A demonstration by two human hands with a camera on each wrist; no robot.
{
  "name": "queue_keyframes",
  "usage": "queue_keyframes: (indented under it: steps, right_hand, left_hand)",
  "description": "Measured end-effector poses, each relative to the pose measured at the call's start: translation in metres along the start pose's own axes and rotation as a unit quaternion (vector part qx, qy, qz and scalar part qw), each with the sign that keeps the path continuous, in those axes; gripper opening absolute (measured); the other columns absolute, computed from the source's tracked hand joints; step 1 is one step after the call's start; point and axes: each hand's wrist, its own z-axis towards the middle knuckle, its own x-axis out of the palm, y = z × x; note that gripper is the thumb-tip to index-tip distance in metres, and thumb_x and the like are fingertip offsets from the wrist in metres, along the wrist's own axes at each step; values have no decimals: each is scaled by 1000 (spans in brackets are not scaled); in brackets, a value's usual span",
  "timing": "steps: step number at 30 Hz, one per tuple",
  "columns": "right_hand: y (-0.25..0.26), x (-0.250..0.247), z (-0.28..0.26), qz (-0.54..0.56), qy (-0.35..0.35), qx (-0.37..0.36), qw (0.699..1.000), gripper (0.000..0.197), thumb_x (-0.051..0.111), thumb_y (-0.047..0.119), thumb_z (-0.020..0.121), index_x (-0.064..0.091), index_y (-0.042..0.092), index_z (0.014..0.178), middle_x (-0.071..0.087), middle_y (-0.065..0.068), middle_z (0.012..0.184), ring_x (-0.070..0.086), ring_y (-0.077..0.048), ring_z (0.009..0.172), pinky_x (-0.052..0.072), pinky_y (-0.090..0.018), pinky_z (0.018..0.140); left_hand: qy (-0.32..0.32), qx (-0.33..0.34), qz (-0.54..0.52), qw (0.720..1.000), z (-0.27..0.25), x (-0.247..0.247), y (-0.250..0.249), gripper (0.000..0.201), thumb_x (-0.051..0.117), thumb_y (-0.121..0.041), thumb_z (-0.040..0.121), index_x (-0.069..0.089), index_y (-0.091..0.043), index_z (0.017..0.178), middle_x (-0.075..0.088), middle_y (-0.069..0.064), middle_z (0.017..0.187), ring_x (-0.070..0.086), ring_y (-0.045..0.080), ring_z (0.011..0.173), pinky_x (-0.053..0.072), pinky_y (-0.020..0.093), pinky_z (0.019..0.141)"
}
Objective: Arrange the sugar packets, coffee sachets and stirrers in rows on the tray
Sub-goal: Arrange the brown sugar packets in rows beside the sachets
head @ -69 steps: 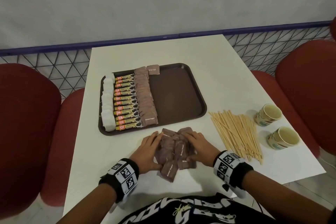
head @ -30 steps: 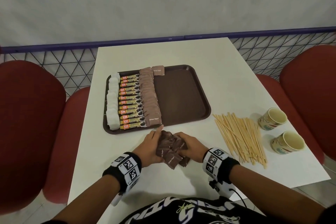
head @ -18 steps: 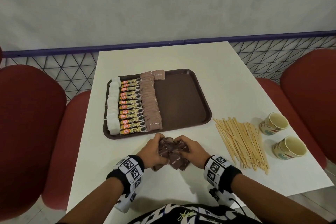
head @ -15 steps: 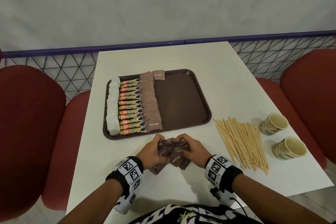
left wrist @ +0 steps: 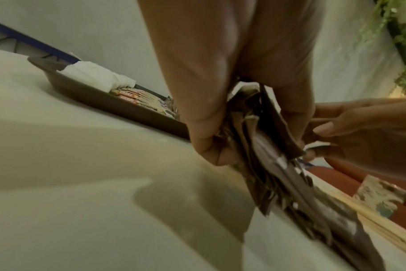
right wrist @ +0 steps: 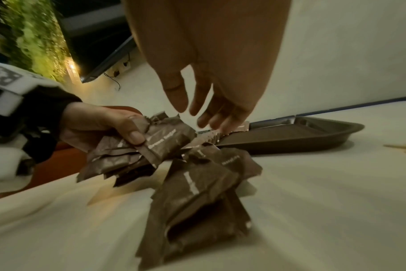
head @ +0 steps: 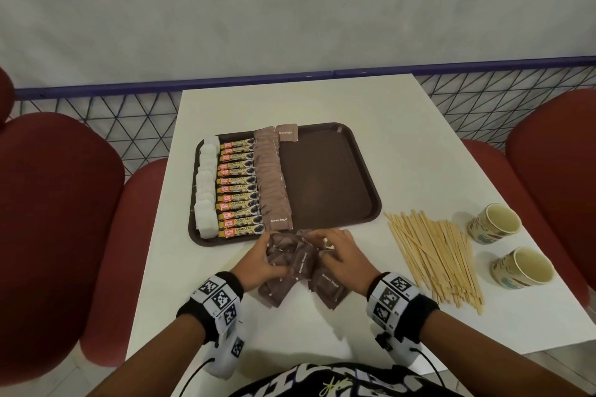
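Observation:
My left hand point(head: 267, 256) grips a bunch of brown sugar packets point(head: 301, 263) between thumb and fingers, just above the table at the tray's front edge. My right hand point(head: 325, 245) hovers at the bunch with loose, straight fingers point(right wrist: 182, 102), holding nothing. More brown packets point(right wrist: 197, 192) lie on the table under it. On the brown tray point(head: 325, 177), from the left, run rows of white sugar packets point(head: 206, 184), coffee sachets point(head: 238, 190) and brown sugar packets point(head: 274, 177). One brown packet point(head: 288, 132) lies at the far edge beside that row. Wooden stirrers point(head: 435, 261) lie heaped to the right.
Two paper cups point(head: 493, 227) point(head: 522, 267) stand at the table's right edge beyond the stirrers. Red chairs point(head: 54, 219) flank the white table point(head: 322, 100) on both sides. The tray's right half is bare.
The hands have drawn the spread brown packets into a bunch and raised it toward the tray's front edge. The right hand has loosened while the left keeps its grip.

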Motion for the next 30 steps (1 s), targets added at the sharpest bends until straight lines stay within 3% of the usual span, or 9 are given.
queue_keyframes:
  steps: [3, 6, 11, 13, 17, 20, 25, 28, 30]
  right_hand:
    - [6, 5, 5, 24, 52, 5, 998, 43, 58, 15, 87, 48, 19, 129, 51, -1, 119, 41, -5, 99, 34, -8, 84]
    - [10, 8, 10, 113, 64, 45, 991, 52, 63, 11, 84, 43, 15, 132, 52, -5, 125, 55, -6, 103, 45, -23, 93]
    - [16, 11, 14, 212, 79, 113, 968, 20, 59, 8, 87, 46, 21, 95, 59, -4, 96, 60, -15, 79, 54, -33, 76]
    - [17, 15, 16, 256, 92, 148, 951, 18, 56, 11, 90, 42, 23, 89, 56, -5, 94, 59, -22, 87, 55, -42, 78]
    - [26, 17, 18, 368, 106, 206, 900, 13, 49, 14, 94, 38, 21, 92, 53, -9, 102, 62, -24, 86, 59, -33, 66]
    - [29, 15, 18, 449, 83, 227, 860, 13, 48, 9, 94, 37, 16, 93, 53, -6, 101, 62, -23, 81, 59, -35, 61]
    - [31, 14, 24, 482, 31, 231, 845, 15, 47, 2, 93, 37, 12, 90, 52, -13, 97, 61, -23, 74, 57, -28, 50]
    - [34, 14, 28, 486, 21, 224, 845, 14, 47, 2, 93, 38, 12, 90, 54, -11, 93, 60, -23, 73, 58, -28, 51]
    - [35, 15, 30, 481, 15, 215, 850, 13, 48, 2, 93, 38, 11, 91, 55, -10, 92, 61, -21, 72, 58, -27, 53]
  left_hand:
    - [-4, -2, -77, 997, 0, -2, -10, 60, 70, 13, 71, 44, -27, 108, 64, 2, 105, 64, 16, 94, 52, 26, 82]
    - [-5, -7, -148, 989, 0, 0, -16, 64, 74, 10, 61, 47, -24, 108, 66, 7, 102, 67, 21, 90, 55, 34, 81]
    - [-17, -27, -238, 971, 1, 3, -14, 65, 72, 11, 60, 48, -13, 116, 64, 20, 111, 66, 29, 94, 57, 39, 78]
    - [-29, -35, -261, 964, 3, 3, -13, 66, 69, 15, 67, 46, -9, 123, 61, 24, 117, 64, 32, 98, 57, 40, 79]
    - [-56, -35, -277, 959, 7, 3, -13, 62, 66, 11, 75, 41, -7, 129, 64, 19, 112, 65, 30, 96, 56, 39, 78]
    - [-66, -33, -280, 957, 9, 5, -14, 58, 68, 1, 77, 43, -7, 129, 65, 18, 114, 65, 31, 98, 55, 40, 80]
    - [-49, -43, -286, 956, 11, 8, -16, 49, 65, -15, 84, 45, -14, 128, 65, 14, 116, 66, 27, 98, 56, 35, 75]
    - [-41, -50, -282, 957, 14, 6, -12, 70, 74, -32, 74, 44, -12, 134, 66, 13, 117, 65, 28, 102, 53, 37, 80]
    - [-41, -52, -279, 958, 15, 4, -12, 73, 76, -30, 73, 43, -8, 135, 68, 13, 110, 68, 23, 92, 54, 32, 70]
